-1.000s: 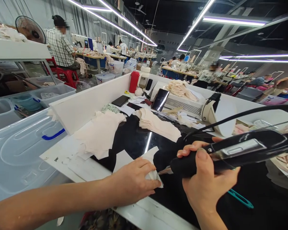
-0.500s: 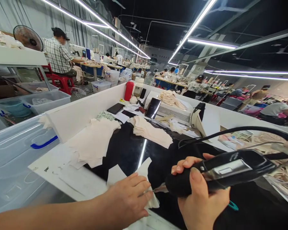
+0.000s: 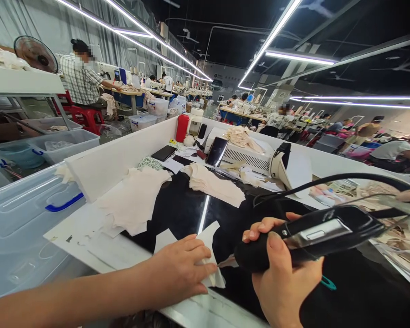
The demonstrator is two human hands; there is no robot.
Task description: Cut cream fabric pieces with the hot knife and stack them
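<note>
My right hand (image 3: 287, 269) is wrapped around a black corded handheld power tool (image 3: 309, 237). A flat metal tip (image 3: 228, 262) sticks out of its left end. That tip reaches close to the fingers of my left hand (image 3: 182, 269), at the edge of a cream fabric piece (image 3: 210, 234); whether it touches the fabric I cannot tell. My left hand lies palm down over the cloth, fingers stretched out, hiding part of it. Farther off lie a fanned stack of cream pieces (image 3: 213, 182) and a wider cream pile (image 3: 131, 200).
Low white walls (image 3: 119, 155) edge the black-topped table. A phone (image 3: 217, 151) leans against a white machine (image 3: 248, 155). A red bottle (image 3: 182, 128) stands in the corner. A teal clip (image 3: 329, 283) lies at right. Plastic bins (image 3: 30, 237) are left; other people sit at sewing tables beyond.
The view has shifted slightly. My left hand stays on the fabric, and the power tool in my right hand keeps nearly the same place, its tip close to the cloth.
</note>
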